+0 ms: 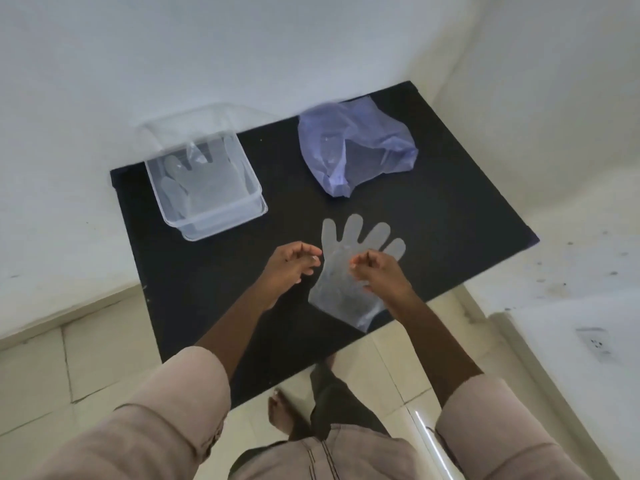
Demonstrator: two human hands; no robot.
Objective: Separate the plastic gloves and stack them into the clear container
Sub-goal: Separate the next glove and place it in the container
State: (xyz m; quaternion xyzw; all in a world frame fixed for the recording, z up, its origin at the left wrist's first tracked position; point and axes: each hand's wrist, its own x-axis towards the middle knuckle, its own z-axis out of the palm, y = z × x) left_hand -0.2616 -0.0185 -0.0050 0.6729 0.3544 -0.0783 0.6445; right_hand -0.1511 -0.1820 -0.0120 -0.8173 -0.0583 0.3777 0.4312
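Clear container (207, 216) sits far left on the black mat (194, 306), open top, with at least one clear plastic glove (204, 181) lying flat inside, fingers pointing away. Count inside can't be told, film too see-through.

Left hand (291, 268) hovers just left of the loose glove (349, 271) on the mat, fingers curled loosely, thumb and forefinger near each other but not clearly pinching anything. Touching the glove edge or just beside it: can't tell.

Loose glove lies flat mid-mat, fingers spread and pointing away, cuff toward the person. Could be more than one layer stuck together, can't tell.

Right hand (377, 271) is over the glove's palm area, fingers bunched in a pinch pose; looks like it is nipping the film, but the grip isn't clear.

Purple plastic bag (356, 150) is at the back right, crumpled, mouth toward the person; likely the supply.

Step in hand, judged: peeling or lifting this glove for the container. To do it well: pin one layer with one hand, rub and pinch the top film with the other, lift slowly so it stays flat, lay it aligned on the stack.
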